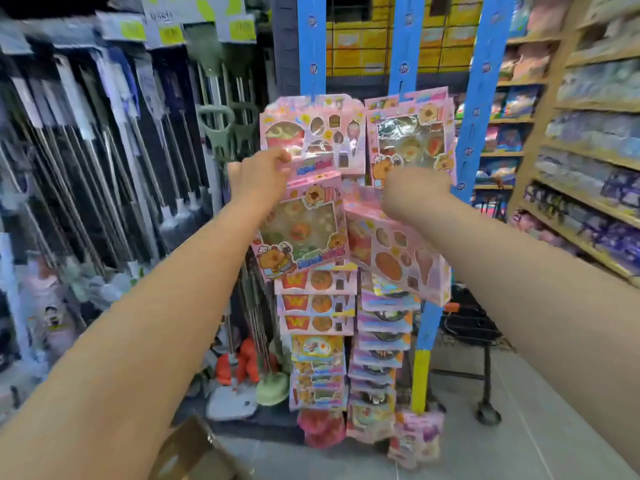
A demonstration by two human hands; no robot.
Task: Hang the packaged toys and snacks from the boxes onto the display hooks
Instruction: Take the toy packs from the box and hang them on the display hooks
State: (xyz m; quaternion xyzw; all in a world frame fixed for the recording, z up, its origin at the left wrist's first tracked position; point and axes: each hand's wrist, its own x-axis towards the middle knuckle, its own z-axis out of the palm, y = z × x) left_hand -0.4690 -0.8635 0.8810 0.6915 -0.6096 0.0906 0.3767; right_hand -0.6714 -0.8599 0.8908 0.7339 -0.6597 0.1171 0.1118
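Hands on toy packs, shop aisle

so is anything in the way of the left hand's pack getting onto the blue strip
Yes: a hung pack covers the blue strip right above the left hand and the held pack.

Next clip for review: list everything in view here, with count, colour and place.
hanging strips: three, blue, centre
toy packs: many, mostly pink, hung down the strips
capybara pack: one, pink, in left hand
tilted pack: one, pink, under right hand
mops: many, dark, left wall
boxes: many, yellow, behind strips
shelves: several, wooden, right
cardboard box: one, brown, bottom left
trolley: one, black, right of strips
left hand: one, grips capybara pack's top
right hand: one, at tilted pack's top, fingers hidden
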